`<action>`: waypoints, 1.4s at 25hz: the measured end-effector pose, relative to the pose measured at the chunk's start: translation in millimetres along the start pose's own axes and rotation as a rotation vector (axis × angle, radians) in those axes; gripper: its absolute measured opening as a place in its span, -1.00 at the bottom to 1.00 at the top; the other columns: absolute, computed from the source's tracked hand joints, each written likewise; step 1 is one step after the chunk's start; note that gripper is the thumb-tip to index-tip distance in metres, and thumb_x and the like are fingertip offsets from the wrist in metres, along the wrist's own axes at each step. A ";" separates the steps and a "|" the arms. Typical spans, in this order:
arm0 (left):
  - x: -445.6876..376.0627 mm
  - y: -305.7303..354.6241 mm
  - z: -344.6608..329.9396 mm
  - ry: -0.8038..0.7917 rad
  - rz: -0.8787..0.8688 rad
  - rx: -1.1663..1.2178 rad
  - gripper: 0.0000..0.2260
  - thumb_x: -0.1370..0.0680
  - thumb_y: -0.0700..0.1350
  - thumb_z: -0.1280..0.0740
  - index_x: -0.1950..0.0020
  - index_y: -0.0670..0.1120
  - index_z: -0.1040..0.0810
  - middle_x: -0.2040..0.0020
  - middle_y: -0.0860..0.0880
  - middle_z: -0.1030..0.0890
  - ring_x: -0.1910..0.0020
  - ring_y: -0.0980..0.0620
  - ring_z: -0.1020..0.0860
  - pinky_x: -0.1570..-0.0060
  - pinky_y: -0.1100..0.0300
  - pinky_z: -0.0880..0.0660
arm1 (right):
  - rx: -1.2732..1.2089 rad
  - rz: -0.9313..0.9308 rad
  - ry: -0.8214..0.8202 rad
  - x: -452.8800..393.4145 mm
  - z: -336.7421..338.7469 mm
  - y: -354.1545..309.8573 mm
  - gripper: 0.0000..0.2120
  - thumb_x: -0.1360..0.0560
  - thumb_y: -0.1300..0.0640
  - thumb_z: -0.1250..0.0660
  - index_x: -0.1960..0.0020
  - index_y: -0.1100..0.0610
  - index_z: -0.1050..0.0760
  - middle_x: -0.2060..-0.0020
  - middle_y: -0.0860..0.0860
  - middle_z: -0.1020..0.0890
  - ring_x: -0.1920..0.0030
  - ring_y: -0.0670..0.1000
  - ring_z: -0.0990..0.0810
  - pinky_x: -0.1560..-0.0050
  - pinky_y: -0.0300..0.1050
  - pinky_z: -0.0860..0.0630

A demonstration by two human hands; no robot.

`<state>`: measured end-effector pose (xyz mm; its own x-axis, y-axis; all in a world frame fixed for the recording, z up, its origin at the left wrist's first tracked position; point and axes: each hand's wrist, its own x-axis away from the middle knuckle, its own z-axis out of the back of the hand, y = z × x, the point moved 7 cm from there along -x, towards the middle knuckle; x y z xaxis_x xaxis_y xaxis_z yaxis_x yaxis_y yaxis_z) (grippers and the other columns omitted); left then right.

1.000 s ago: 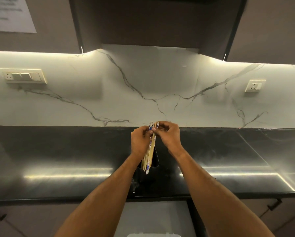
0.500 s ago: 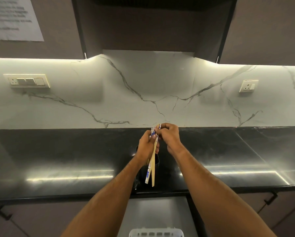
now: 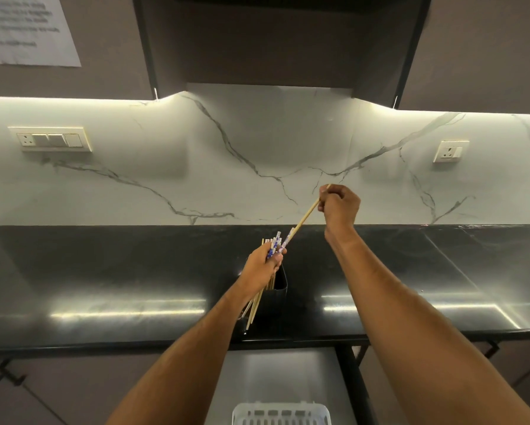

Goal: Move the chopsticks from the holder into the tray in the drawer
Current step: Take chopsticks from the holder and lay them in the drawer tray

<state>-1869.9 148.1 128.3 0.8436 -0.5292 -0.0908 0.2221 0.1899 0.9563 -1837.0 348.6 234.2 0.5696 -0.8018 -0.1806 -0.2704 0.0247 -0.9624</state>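
My left hand (image 3: pixel 265 263) holds a bunch of chopsticks (image 3: pixel 272 245) tight, so they stay together and do not fall. The bunch is just above the black holder (image 3: pixel 278 282), which stands on the dark worktop (image 3: pixel 104 271). My right hand (image 3: pixel 338 205) is up at about 1 o'clock from the bunch. It pinches the top of one stick (image 3: pixel 305 217). I think I am pulling that stick away from the others, so its low end slants down toward the bunch. The white tray (image 3: pixel 280 414) sits in the open drawer (image 3: pixel 257 372) at 6 o'clock, right below the holder. That makes it a short trip down. No chopsticks show in the small part of the tray I can see.
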 end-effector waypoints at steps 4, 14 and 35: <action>-9.5 -17.7 17.2 0.089 0.067 0.037 -0.85 -0.68 -0.21 -0.22 -0.18 -0.16 -0.55 0.14 -0.05 -0.54 0.26 0.12 -0.48 0.16 0.18 -0.48 | -0.146 0.057 0.155 -15.9 27.0 -15.6 -0.83 -0.55 0.39 -0.27 0.08 0.22 -0.60 0.31 0.06 -0.60 0.36 -0.03 -0.56 0.28 -0.15 -0.57; -38.9 -16.1 16.5 0.490 0.230 1.124 -0.86 -0.69 -0.31 -0.17 -0.17 -0.25 -0.49 0.05 -0.29 -0.71 0.11 -0.19 -0.74 0.16 0.03 -0.70 | 0.041 -0.183 -0.238 36.0 19.9 94.2 -0.85 -0.52 0.46 -0.37 0.01 0.30 -0.67 0.09 0.28 -0.71 0.16 0.14 -0.77 0.09 -0.13 -0.69; -40.0 2.6 -17.0 0.128 -0.082 0.114 -0.85 -0.68 -0.27 -0.21 -0.16 -0.19 -0.57 0.17 -0.12 -0.62 0.25 0.03 -0.58 0.14 0.15 -0.59 | 0.401 0.150 -0.473 35.9 -1.7 66.4 -0.60 -0.64 -0.06 -0.28 -0.34 0.19 -0.51 -0.09 0.08 -0.68 -0.11 0.04 -0.67 -0.17 -0.04 -0.62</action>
<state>-1894.8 183.9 129.6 0.8818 -0.4282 -0.1978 0.2425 0.0518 0.9688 -1835.8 320.5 164.2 0.8539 -0.4245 -0.3010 -0.1141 0.4115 -0.9043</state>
